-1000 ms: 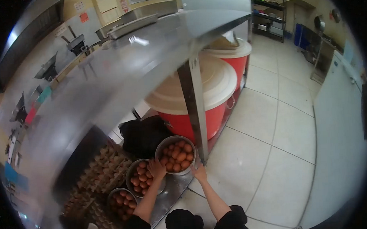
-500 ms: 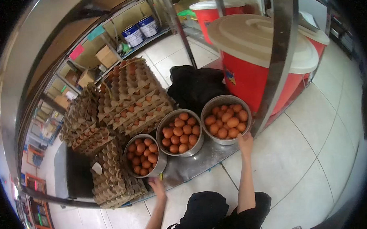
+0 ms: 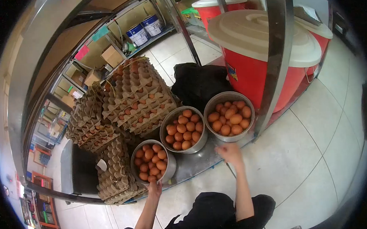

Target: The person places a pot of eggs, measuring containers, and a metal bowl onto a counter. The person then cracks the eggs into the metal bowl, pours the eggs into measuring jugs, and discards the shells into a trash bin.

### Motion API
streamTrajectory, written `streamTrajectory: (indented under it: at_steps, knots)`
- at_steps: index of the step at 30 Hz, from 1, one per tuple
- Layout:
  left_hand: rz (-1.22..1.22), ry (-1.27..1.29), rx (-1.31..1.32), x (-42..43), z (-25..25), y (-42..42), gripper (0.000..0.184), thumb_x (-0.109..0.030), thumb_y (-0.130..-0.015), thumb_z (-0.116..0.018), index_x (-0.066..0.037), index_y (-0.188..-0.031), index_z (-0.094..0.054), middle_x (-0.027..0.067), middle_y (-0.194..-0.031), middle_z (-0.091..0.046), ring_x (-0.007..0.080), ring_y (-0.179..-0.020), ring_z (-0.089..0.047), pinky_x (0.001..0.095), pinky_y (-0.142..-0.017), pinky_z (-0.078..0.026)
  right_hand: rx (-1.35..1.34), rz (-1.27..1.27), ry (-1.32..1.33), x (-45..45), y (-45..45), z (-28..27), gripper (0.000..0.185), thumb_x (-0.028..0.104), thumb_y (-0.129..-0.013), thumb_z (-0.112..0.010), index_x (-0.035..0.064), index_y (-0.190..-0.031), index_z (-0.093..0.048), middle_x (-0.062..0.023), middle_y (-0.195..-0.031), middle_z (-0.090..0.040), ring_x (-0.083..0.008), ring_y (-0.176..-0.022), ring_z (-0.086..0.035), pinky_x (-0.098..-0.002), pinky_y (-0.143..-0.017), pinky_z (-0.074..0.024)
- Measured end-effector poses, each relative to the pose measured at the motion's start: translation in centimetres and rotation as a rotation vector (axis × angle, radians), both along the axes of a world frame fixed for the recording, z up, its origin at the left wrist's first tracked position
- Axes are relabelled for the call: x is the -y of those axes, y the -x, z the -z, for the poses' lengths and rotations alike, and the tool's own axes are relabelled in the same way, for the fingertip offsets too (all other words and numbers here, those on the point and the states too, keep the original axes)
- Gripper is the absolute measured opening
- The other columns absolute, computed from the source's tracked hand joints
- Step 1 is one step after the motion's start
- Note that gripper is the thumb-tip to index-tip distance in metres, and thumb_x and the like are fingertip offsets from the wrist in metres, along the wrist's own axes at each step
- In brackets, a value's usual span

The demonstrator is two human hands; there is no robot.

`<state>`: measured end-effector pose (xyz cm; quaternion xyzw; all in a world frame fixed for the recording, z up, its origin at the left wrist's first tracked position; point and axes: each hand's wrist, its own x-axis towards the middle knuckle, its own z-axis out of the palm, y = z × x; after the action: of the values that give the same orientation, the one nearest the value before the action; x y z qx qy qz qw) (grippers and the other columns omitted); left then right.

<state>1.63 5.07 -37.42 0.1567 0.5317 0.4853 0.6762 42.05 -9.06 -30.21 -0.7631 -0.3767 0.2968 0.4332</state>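
Observation:
My left hand (image 3: pixel 154 189) is at the near side of the leftmost round metal pot (image 3: pixel 172 171), its fingers closed on the rim. That pot is filled with brown eggs (image 3: pixel 151 160) and tilts slightly toward me. My right hand (image 3: pixel 231 154) is just in front of the right metal pot (image 3: pixel 231 138), apart from it, its fingers blurred. The middle metal pot (image 3: pixel 198 145) stands between the other two. Both of these pots also hold many brown eggs. All three are at the front of a low metal shelf (image 3: pixel 193 166).
Stacked cardboard egg trays (image 3: pixel 138 96) fill the shelf's left side, with more trays (image 3: pixel 117 173) in front. A black bag (image 3: pixel 198 83) lies behind the pots. Red lidded buckets (image 3: pixel 251 76) stand at right, beside a metal post (image 3: pixel 277 67). Paint cans (image 3: pixel 137 35) are farther back.
My right hand has come off the right pot and moved left and toward me. My left hand has taken hold of the left pot, which has shifted slightly toward me.

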Motion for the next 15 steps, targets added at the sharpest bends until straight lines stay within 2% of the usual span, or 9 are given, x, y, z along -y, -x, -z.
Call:
streamTrajectory:
  at_steps: [1, 3, 5, 6, 8, 10, 12, 14, 15]
  knots:
    - [0.043, -0.011, 0.019, 1.4, 0.2, 0.6, 0.043, -0.016, -0.088, -0.063, -0.023, -0.125, -0.043, 0.0021, -0.120, -0.052, 0.0212, -0.104, -0.055, 0.0315, -0.073, -0.054, -0.003, -0.171, -0.012, -1.1, 1.3, -0.8, 0.041, 0.044, -0.083, -0.062, 0.0034, -0.088, -0.070, -0.0080, -0.067, -0.066, -0.0177, -0.052, -0.063, -0.0278, -0.052, -0.0489]
    - [0.053, -0.106, 0.006, 4.3, -0.2, 0.5, 0.051, -0.008, -0.087, -0.059, -0.029, -0.128, -0.037, 0.0013, -0.124, -0.048, 0.0215, -0.105, -0.055, 0.0340, -0.075, -0.053, -0.397, -0.584, -0.022, -3.3, 3.5, -2.9, 0.047, 0.046, -0.084, -0.060, 0.0046, -0.106, -0.065, -0.0098, -0.087, -0.068, -0.0169, -0.066, -0.066, -0.0268, -0.054, -0.0505]
    - [0.091, -0.124, -0.031, 6.7, -1.8, -0.2, 0.056, -0.003, -0.087, -0.056, -0.033, -0.129, -0.034, 0.0008, -0.127, -0.046, 0.0218, -0.105, -0.054, 0.0356, -0.077, -0.053, -0.535, -0.719, 0.093, -6.2, 6.6, -0.4, 0.062, 0.054, -0.081, -0.062, 0.0077, -0.123, -0.056, -0.0112, -0.109, -0.064, -0.0217, -0.084, -0.066, -0.0321, -0.065, -0.0530]
    - [0.111, -0.116, -0.053, 7.8, -2.5, -0.4, 0.057, -0.002, -0.087, -0.055, -0.034, -0.129, -0.033, 0.0007, -0.128, -0.045, 0.0219, -0.106, -0.054, 0.0360, -0.077, -0.053, -0.539, -0.725, 0.089, -7.6, 8.6, 2.1, 0.062, 0.054, -0.081, -0.062, 0.0077, -0.123, -0.056, -0.0112, -0.109, -0.064, -0.0217, -0.084, -0.066, -0.0321, -0.065, -0.0530]
    - [0.092, 0.008, -0.119, 9.6, -2.0, 0.8, 0.054, -0.002, -0.088, -0.053, -0.033, -0.129, -0.034, 0.0010, -0.128, -0.043, 0.0228, -0.102, -0.055, 0.0374, -0.075, -0.052, 0.039, -0.719, -0.089, -9.6, 12.2, 6.4, 0.065, 0.053, -0.076, -0.064, 0.0087, -0.123, -0.054, -0.0153, -0.117, -0.060, -0.0280, -0.091, -0.064, -0.0390, -0.076, -0.0514]
    - [0.085, -0.014, -0.184, 11.0, -3.0, 0.2, 0.059, 0.003, -0.084, -0.049, -0.032, -0.129, -0.033, 0.0016, -0.127, -0.042, 0.0234, -0.096, -0.055, 0.0374, -0.072, -0.051, -0.047, -0.650, -0.083, -10.2, 13.4, 5.5, 0.061, 0.049, -0.074, -0.064, 0.0078, -0.119, -0.056, -0.0172, -0.113, -0.061, -0.0319, -0.091, -0.063, -0.0417, -0.080, -0.0498]
    - [0.061, -0.035, -0.299, 11.6, -4.9, -1.2, 0.072, 0.011, -0.073, -0.041, -0.030, -0.131, -0.030, 0.0039, -0.119, -0.047, 0.0221, -0.094, -0.054, 0.0340, -0.063, -0.051, -0.126, -0.583, -0.087, -10.5, 13.8, 3.6, 0.057, 0.045, -0.072, -0.064, 0.0069, -0.114, -0.057, -0.0191, -0.109, -0.062, -0.0358, -0.091, -0.063, -0.0444, -0.084, -0.0483]
    - [0.122, -0.088, -0.254, 11.6, -4.6, -0.3, 0.070, 0.010, -0.074, -0.043, -0.026, -0.132, -0.029, 0.0048, -0.117, -0.049, 0.0208, -0.093, -0.055, 0.0322, -0.059, -0.050, -0.045, -0.580, -0.073, -9.9, 13.9, 2.1, 0.046, 0.032, -0.069, -0.062, 0.0060, -0.107, -0.059, -0.0210, -0.098, -0.064, -0.0380, -0.090, -0.062, -0.0466, -0.082, -0.0485]
    - [0.127, -0.098, -0.254, 11.7, -5.0, -0.3, 0.070, 0.010, -0.074, -0.043, -0.026, -0.132, -0.029, 0.0048, -0.117, -0.049, 0.0208, -0.093, -0.055, 0.0322, -0.059, -0.050, -0.007, -0.472, -0.014, -10.0, 15.1, 2.4, 0.030, 0.028, -0.071, -0.062, 0.0101, -0.095, -0.064, -0.0200, -0.092, -0.065, -0.0387, -0.090, -0.062, -0.0475, -0.079, -0.0494]
